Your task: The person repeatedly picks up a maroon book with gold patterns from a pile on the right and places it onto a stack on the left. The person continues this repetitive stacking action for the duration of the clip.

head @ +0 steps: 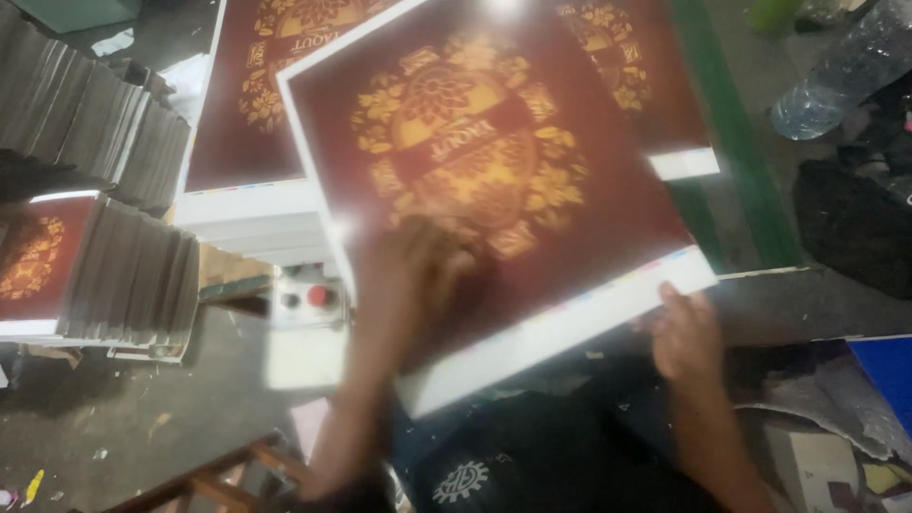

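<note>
A single printed sheet (494,180), dark maroon with a gold ornamental emblem and white margins, is being handled above a stack of like sheets (249,142). The left hand (413,275) lies flat on the sheet's printed face near its lower edge, fingers spread and blurred by motion; it presses rather than grips. The right hand (686,334) meets the sheet at its lower right corner, thumb over the white margin, fingers apparently curled beneath; the blur leaves the firmness of that hold uncertain. The sheet is tilted and held clear of the stack, which lies beyond and to the left of the left hand.

By judgement, the step in hand is the lifting or turning of one sheet off the pile. What follows would call for both hands to keep the sheet flat and its edges square, since a large glossy sheet creases easily.

Left of the left hand, stacked grey boards (133,275) stand on edge, one bundle faced with the same maroon print (38,256). Just beside the left wrist sits a pale control box with a red button (306,297). Beyond the right hand runs a green bench edge (741,142), with a clear plastic bottle (841,71) lying farther off. A blue panel (888,370) shows to the right of the right hand.
</note>
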